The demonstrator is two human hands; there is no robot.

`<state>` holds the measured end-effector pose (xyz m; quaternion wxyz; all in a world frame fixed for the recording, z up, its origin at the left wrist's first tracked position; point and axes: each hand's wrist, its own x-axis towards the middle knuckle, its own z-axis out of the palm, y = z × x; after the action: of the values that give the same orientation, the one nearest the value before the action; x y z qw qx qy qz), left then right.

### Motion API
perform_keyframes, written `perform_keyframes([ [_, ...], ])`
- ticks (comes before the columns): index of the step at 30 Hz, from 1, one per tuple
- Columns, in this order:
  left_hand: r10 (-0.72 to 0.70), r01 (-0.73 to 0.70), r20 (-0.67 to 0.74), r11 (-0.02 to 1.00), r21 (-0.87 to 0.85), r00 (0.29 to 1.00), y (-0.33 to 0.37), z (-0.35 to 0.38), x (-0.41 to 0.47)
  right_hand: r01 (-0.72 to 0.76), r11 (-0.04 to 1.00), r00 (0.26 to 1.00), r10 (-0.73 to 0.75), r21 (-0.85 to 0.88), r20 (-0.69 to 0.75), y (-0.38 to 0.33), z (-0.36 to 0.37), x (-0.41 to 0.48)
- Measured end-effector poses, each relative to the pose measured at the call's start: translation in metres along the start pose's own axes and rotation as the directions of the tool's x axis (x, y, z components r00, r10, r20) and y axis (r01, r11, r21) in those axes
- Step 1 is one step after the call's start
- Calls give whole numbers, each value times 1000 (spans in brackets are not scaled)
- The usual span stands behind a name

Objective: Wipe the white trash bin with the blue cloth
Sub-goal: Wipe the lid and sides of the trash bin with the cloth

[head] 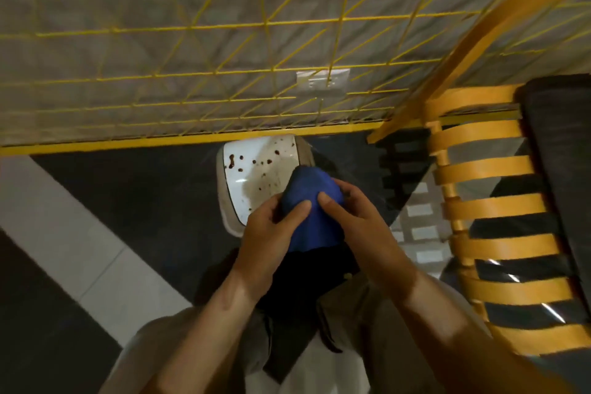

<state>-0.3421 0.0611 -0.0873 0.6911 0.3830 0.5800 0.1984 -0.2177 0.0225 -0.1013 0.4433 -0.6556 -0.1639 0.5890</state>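
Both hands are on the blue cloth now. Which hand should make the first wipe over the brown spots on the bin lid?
Probably the left hand: it grips the blue cloth on the side nearer the spotted white bin lid. The right hand sits farther from the spots.

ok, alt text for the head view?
Both hands, left hand and right hand, bunch a blue cloth above a white trash bin lid speckled with dark brown spots. A yellow wire grid stands behind it.

Left hand (pixel 271 230) and right hand (pixel 355 217) meet, fingers curled, forearms extended forward.
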Motion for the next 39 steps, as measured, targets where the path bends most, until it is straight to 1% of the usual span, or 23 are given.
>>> perform_keyframes([
  [4,39,-43,-54,997,-60,998,-18,-6,-16,-1,1000,1000,1,-4,18,11,2,-13],
  [7,56,-61,-83,996,-59,995,-24,-6,-42,55,998,998,-56,-37,-21,14,3,-39],
  [11,81,-89,-155,995,-45,985,-28,-12,-77,142,970,989,-149,-197,-18,13,7,-79],
  [14,112,-119,-149,992,-36,982,-24,-14,-104,105,969,994,-99,-223,36,13,14,-107],
  [17,146,-149,-127,989,-13,981,-20,-12,-130,117,971,990,-98,-208,101,12,20,-134],
  [21,183,-186,-87,982,-37,979,-17,-15,-153,103,991,982,-87,-86,167,7,28,-154],
  [23,180,-186,-90,981,-58,979,-15,-21,-160,110,992,976,-97,-60,196,7,34,-159],
  [27,183,-192,-94,977,-96,979,-12,-34,-163,104,995,975,-100,-10,201,6,44,-166],
  [30,212,-215,-37,968,-126,977,-12,-40,-160,95,996,969,-92,-1,231,1,45,-164],
  [32,230,-226,5,960,-164,973,-12,-41,-159,71,997,961,-80,41,267,-1,47,-161],
  [34,240,-227,34,948,-223,970,-14,-40,-154,50,996,960,-68,75,272,1,49,-155],
  [37,208,-178,56,927,-329,977,-17,-42,-136,21,996,963,-43,88,266,9,53,-138],
  [38,195,-151,80,912,-381,978,-20,-45,-130,15,998,964,-33,68,265,12,54,-131],
  [39,152,-101,93,906,-411,984,-20,-45,-128,13,999,965,-22,34,261,14,55,-123],
])
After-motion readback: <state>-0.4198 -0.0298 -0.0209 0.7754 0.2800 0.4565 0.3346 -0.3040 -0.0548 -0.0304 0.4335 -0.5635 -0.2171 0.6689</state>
